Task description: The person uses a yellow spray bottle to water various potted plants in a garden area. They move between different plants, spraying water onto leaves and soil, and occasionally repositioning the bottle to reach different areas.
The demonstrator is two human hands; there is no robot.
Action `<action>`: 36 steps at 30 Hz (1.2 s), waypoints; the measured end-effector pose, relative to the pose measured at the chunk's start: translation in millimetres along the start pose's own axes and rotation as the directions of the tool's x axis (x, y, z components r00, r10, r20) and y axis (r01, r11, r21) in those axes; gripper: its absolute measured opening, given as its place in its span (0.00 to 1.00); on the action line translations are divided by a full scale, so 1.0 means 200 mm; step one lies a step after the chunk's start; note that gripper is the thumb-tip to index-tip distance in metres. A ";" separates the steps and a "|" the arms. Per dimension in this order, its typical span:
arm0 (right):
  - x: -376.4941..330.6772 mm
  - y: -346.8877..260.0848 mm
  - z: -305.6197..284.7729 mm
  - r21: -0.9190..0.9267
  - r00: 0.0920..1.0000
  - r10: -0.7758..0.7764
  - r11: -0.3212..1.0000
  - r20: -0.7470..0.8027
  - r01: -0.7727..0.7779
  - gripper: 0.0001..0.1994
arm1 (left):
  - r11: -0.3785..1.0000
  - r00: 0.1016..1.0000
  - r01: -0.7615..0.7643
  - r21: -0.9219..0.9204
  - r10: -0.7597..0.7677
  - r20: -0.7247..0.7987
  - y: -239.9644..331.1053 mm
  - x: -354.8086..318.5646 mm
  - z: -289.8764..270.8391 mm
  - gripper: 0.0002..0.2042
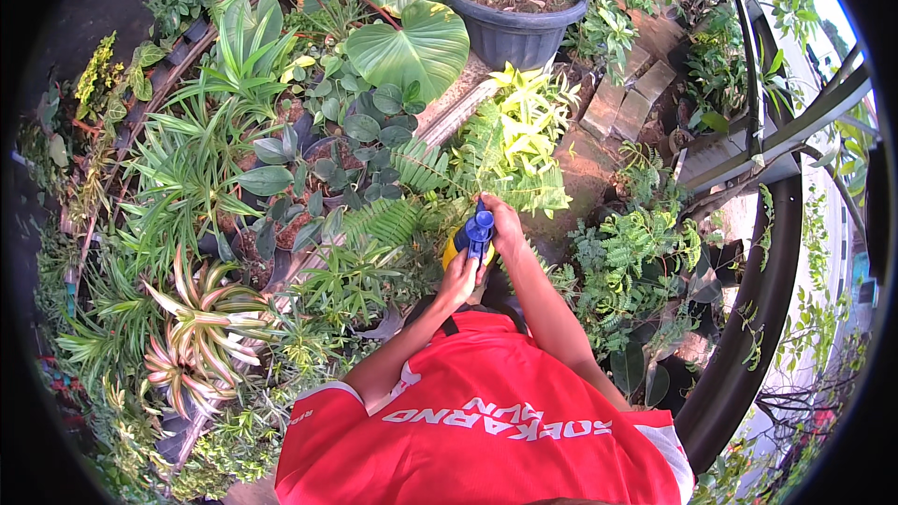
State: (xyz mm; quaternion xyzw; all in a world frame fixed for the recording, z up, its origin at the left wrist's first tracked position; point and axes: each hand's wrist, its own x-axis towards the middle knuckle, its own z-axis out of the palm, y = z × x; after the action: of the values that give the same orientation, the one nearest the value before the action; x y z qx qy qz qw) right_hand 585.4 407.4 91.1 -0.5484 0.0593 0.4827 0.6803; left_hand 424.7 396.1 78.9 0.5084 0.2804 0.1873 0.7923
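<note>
Garden bed packed w/ potted greenery. Yellow spray bottle (456, 248) w/ blue pump head sits centre, above ferns (393, 220). Left hand (458, 281) grips its body; right hand (502, 224) wraps pump top. Best: keep bottle upright, nozzle aimed at foliage, steady short pumps.

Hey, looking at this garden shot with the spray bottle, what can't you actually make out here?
Head view only:
- Spray bottle: its yellow body is mostly covered by the left hand and right hand; only the blue top shows.
- Exact grip of each hand: fingers too small to tell.
- Nozzle and any spray: too small to see.
- Pots under the ferns: hidden by leaves.
- Plant in the large grey pot: cut off at the top edge.
</note>
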 end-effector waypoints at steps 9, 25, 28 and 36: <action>-0.02 -0.01 0.03 0.036 0.996 0.087 0.995 0.031 -0.088 0.10 | 0.999 0.999 -0.048 0.019 0.048 0.017 0.08 -0.04 0.01 0.10; -0.02 0.02 -0.01 0.025 0.987 0.122 0.992 0.100 -0.125 0.17 | 0.997 1.000 0.022 0.077 -0.022 -0.007 0.03 -0.04 -0.02 0.11; -0.03 0.02 -0.02 0.036 0.987 0.118 0.992 0.109 -0.122 0.17 | 0.996 1.000 0.018 0.083 -0.018 -0.006 0.03 -0.04 -0.02 0.11; -0.04 0.03 -0.02 0.018 0.989 0.105 0.994 0.108 -0.108 0.17 | 0.994 1.000 0.021 0.105 -0.020 -0.007 0.04 -0.03 -0.03 0.10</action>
State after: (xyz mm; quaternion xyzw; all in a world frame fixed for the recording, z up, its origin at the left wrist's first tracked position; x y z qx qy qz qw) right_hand 579.0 399.0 90.2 -0.5097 0.0579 0.5461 0.6623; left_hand 415.7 400.2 84.9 0.5460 0.2976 0.1658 0.7654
